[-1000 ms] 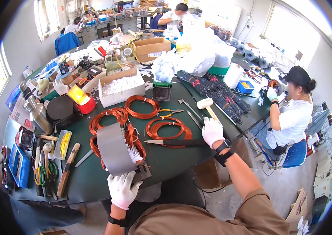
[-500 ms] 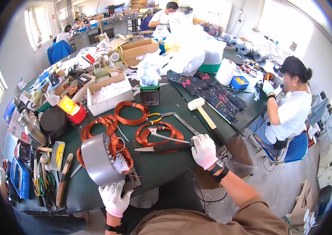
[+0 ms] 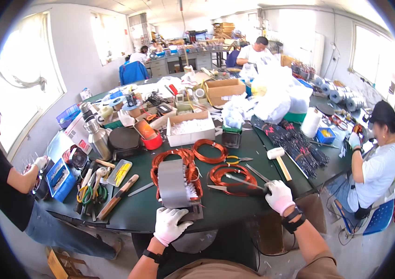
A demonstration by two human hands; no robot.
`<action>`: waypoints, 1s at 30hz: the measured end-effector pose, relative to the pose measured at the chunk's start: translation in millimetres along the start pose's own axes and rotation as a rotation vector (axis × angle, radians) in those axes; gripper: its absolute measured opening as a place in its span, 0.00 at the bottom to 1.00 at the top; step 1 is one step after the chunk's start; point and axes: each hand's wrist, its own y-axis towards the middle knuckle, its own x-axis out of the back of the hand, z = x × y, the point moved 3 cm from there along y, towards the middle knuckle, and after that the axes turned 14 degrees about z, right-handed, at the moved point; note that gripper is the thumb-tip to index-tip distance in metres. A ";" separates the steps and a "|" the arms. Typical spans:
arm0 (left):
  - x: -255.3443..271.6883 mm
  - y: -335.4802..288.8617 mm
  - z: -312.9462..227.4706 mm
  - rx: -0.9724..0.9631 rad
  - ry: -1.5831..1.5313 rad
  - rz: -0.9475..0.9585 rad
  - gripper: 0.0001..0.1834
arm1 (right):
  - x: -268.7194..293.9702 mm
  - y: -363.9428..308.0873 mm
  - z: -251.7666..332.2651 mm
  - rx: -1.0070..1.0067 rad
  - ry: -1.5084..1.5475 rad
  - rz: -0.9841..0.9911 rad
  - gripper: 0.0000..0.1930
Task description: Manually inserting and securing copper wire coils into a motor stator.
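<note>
Green tabletop [image 3: 227, 213], bright windows [image 3: 25, 88]; right grip [image 3: 279, 196] holds metal tool [image 3: 246, 182]; left grip [image 3: 170, 226] unclear.

Counts: grey ring core [image 3: 172, 183] x1, copper windings on it too bunched to count. Loose copper coils [image 3: 210, 151] x2. Wearer's gloved hands x2: left hand [image 3: 172, 225], right hand [image 3: 280, 195]. Slim metal tools [image 3: 258, 173] by the right one, 3 visible. Mallet [image 3: 281, 163] x1. Yellow-handled pliers [image 3: 239, 161] x1. White carton [image 3: 190, 138] x1. Black round container [image 3: 125, 139] x1. Red ring-shaped holder [image 3: 152, 142] x1. White thread cone [image 3: 311, 122] x1. Co-workers [image 3: 379, 153], at least 5. Dark sleeving strands [image 3: 295, 144], too many to count.
</note>
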 end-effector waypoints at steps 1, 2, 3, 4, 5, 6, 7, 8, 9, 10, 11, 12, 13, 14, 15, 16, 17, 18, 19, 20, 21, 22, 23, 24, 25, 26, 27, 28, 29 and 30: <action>0.3 -0.3 0.0 0.007 -0.006 0.001 0.21 | 4.0 3.3 -1.1 -0.028 -0.027 0.074 0.07; -0.1 -0.9 0.7 0.013 -0.014 0.003 0.21 | 5.1 6.8 -0.7 -0.017 -0.036 0.066 0.07; 0.3 -1.0 1.2 0.009 -0.012 -0.011 0.21 | 1.6 9.0 -1.0 -0.024 -0.115 0.106 0.06; -0.5 -1.2 2.2 0.005 -0.011 -0.006 0.22 | -2.3 10.7 -1.8 -0.034 -0.194 0.147 0.06; -1.5 -0.7 3.4 -0.001 -0.011 0.000 0.22 | -4.5 11.8 -2.5 -0.033 -0.220 0.150 0.07; -1.0 -1.3 4.3 -0.001 -0.009 -0.015 0.22 | -0.4 12.7 1.5 -0.026 -0.229 0.141 0.07; 0.0 -1.7 4.3 -0.004 -0.010 -0.012 0.22 | 5.0 11.1 5.7 -0.015 -0.223 0.145 0.07; 0.5 -1.6 5.0 -0.008 -0.011 -0.007 0.23 | 10.3 9.0 10.1 -0.005 -0.215 0.150 0.07; 0.0 -1.9 5.9 -0.024 -0.003 -0.021 0.23 | 15.3 4.3 11.8 -0.016 -0.242 0.113 0.08; -0.6 -4.1 6.9 -0.016 -0.021 -0.015 0.22 | 23.0 -0.8 13.6 -0.037 -0.277 0.084 0.09; 4.1 -8.7 9.2 -0.030 -0.071 -0.032 0.22 | 33.1 -6.8 17.7 -0.057 -0.246 0.078 0.09; 9.5 -12.9 7.6 -0.052 -0.129 -0.048 0.22 | 45.9 -16.1 17.3 -0.086 -0.220 0.071 0.08; 19.7 -23.2 2.9 -0.035 -0.197 -0.097 0.21 | 53.2 -25.4 7.0 -0.115 -0.196 0.050 0.08; 23.8 -38.8 4.3 0.013 -0.232 -0.156 0.22 | 58.7 -35.1 -5.9 -0.145 -0.170 0.029 0.09; 27.3 -53.4 11.0 0.067 -0.277 -0.168 0.22 | 61.8 -42.5 -21.5 -0.212 -0.131 0.014 0.10; 32.9 -65.4 20.6 0.131 -0.320 -0.180 0.21 | 65.9 -47.6 -34.9 -0.285 -0.069 0.038 0.13; 39.3 -68.1 35.6 0.174 -0.345 -0.205 0.20 | 65.8 -48.9 -49.4 -0.388 -0.019 0.078 0.14; 47.0 -65.7 48.8 0.215 -0.372 -0.228 0.19 | 65.3 -51.2 -62.6 -0.496 0.030 0.117 0.15; 52.9 -55.5 62.6 0.302 -0.520 -0.257 0.19 | 64.1 -49.4 -68.4 -0.522 0.030 0.099 0.16; 57.0 -41.5 75.7 0.410 -0.730 -0.215 0.22 | 60.0 -44.8 -75.7 -0.520 0.026 0.103 0.16; 53.0 -29.2 98.4 0.412 -0.901 -0.125 0.30 | 55.3 -39.8 -84.2 -0.551 0.032 0.079 0.17; 52.8 -12.2 111.3 0.362 -1.166 -0.079 0.37 | 50.8 -37.3 -87.9 -0.584 0.035 0.054 0.18; 53.4 5.7 122.9 0.304 -1.196 0.035 0.39 | 48.7 -36.9 -82.4 -0.528 -0.048 -0.022 0.14; 46.8 22.4 133.3 0.234 -1.149 0.066 0.37 | 49.7 -34.0 -71.6 -0.527 -0.056 -0.019 0.14; 40.6 37.5 136.6 0.204 -1.201 0.139 0.37 | 54.7 -32.4 -56.1 -0.504 -0.066 -0.111 0.12; 34.7 50.4 137.3 0.174 -1.256 0.216 0.36 | 59.9 -32.1 -39.2 -0.481 -0.078 -0.199 0.09; 27.0 61.8 136.7 0.162 -1.315 0.234 0.36 | 64.2 -34.1 -20.9 -0.385 -0.064 -0.296 0.07; 19.1 66.2 138.0 0.160 -1.376 0.246 0.36 | 69.3 -33.4 -5.3 -0.391 -0.076 -0.274 0.07; 11.3 71.2 142.8 0.106 -1.374 0.234 0.35 | 76.3 -32.1 11.8 -0.309 -0.056 -0.266 0.09; 2.6 73.0 145.4 0.073 -1.414 0.208 0.34 | 81.5 -29.2 25.5 -0.227 -0.034 -0.251 0.10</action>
